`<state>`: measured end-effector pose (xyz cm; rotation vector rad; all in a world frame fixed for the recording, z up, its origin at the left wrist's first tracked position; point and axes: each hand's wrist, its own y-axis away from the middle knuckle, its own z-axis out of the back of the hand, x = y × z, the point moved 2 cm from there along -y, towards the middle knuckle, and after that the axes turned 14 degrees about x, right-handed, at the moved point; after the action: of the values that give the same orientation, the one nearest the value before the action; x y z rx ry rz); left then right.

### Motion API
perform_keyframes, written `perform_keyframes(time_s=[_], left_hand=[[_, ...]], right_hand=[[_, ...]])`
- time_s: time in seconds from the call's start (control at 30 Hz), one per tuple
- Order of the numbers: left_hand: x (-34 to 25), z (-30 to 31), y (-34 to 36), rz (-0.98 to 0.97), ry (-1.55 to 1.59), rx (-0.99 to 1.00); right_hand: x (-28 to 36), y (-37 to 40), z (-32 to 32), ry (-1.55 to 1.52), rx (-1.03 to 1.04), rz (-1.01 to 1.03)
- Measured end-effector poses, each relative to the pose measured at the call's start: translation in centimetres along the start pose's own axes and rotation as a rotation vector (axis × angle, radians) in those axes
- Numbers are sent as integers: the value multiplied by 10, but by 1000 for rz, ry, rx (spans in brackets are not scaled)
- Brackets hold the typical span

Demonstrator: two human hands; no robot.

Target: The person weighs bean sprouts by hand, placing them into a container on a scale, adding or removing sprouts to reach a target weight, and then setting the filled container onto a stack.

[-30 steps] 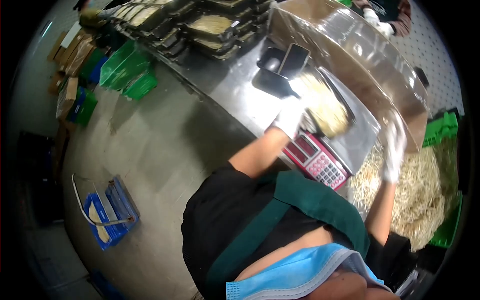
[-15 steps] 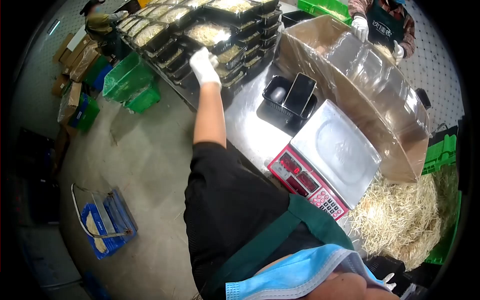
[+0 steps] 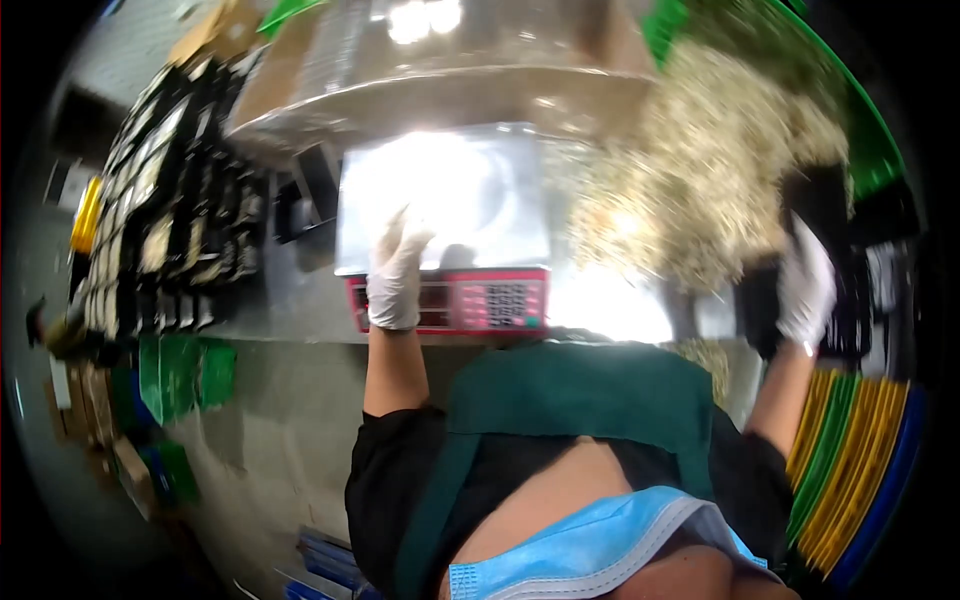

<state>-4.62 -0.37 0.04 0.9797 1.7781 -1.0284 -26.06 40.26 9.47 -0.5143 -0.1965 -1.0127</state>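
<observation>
My left hand (image 3: 398, 275) wears a white glove and hovers over the front edge of a digital scale (image 3: 500, 300) with a red front and a metal pan. Its fingers are stretched out with nothing in them. At the right, my gloved right hand (image 3: 808, 285) is among black plastic trays (image 3: 855, 305), its fingers closed on a dark tray (image 3: 818, 190) that is blurred by motion. A large heap of pale bean sprouts (image 3: 700, 165) lies between the scale and that hand.
Filled black trays (image 3: 165, 215) stand stacked at the left. Behind the scale is a plastic-lined cardboard box (image 3: 450, 95). A phone (image 3: 317, 182) lies left of the scale. Yellow, green and blue crates (image 3: 850, 460) are at lower right; green bins (image 3: 170, 375) stand on the floor.
My view has swung right. My left hand has left the stacked filled trays and is now over the scale. My right hand has come into fuller view at the black trays.
</observation>
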Motion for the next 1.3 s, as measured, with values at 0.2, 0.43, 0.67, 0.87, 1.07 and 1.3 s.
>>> perform_keyframes(time_s=[0.2,0.43,0.67,0.87,1.07,1.3], left_hand=[[75,-163,-46,352,589,-21],[10,-95,-9,-53,262,-493],[20,-79,8,-77,300,-474],[22,-94,-13,-5,246,-318],[65,-134,-64,353,-130,125],[115,-134,-68,340,68,-33]], right_hand=[[86,-17,-92,-56,748,870],[-11,-101,-178,-277,464,254],[54,3,-198,233,566,287],[-46,-94,-240,333,424,1008],[12,-85,-100,-1461,984,272],[5,-121,-110,-460,696,427]])
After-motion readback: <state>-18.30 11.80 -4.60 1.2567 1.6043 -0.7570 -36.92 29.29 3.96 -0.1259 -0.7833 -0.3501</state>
